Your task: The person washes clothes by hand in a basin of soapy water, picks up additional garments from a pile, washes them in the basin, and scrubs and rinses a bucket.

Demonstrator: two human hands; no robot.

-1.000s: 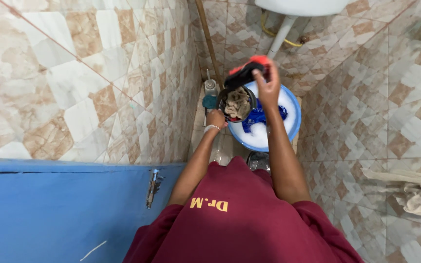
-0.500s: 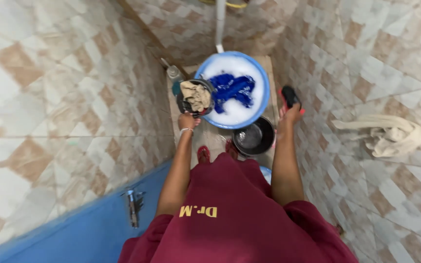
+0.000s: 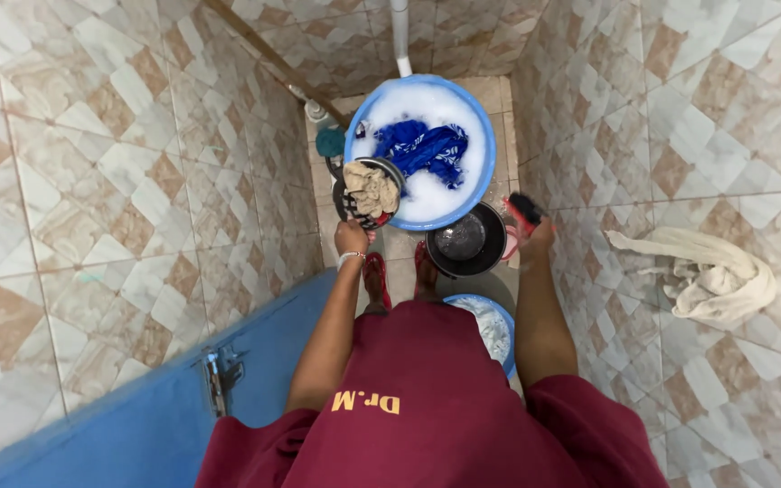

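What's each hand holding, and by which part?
Left hand: small dark basket of beige cloth, held at its near rim. Right hand: black-and-red brush, gripped at its near end.

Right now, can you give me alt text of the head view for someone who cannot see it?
Seen from above in a tiled washroom, a person's left hand holds a small basket of beige cloth at the rim of a blue basin of suds and blue laundry. The right hand grips a red-and-black brush beside a dark bucket.
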